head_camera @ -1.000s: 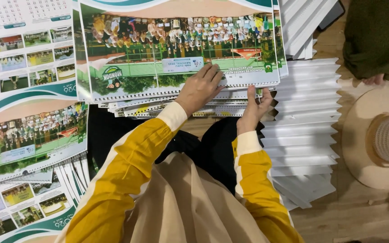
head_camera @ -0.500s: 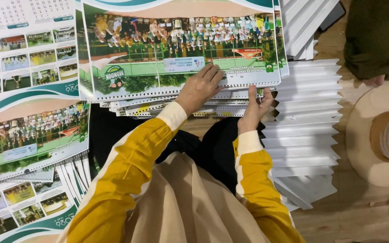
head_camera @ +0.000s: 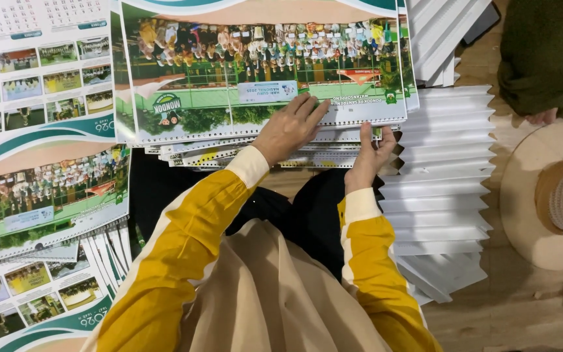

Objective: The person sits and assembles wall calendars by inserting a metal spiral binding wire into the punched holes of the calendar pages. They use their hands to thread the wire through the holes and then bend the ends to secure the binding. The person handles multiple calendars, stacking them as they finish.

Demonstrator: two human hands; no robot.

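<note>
Stack of glossy printed calendar sheets [head_camera: 262, 65], large flat rectangles, wire-bound lower edge, lies just ahead of both hands. White folded card strips [head_camera: 438, 195], fanned in overlapping rows, right of stack. Left hand [head_camera: 291, 127] flat, fingers spread open, pressing top sheet near bound edge. Right hand [head_camera: 371, 155] pinches sheet edges at stack's lower right corner.

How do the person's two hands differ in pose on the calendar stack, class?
The left hand lies flat, palm down, on top of the top calendar sheet; the right hand sits at the stack's near edge, its fingers raised against the sheet edges. The left reaches further forward than the right. Both wear yellow sleeves with cream cuffs.
</note>
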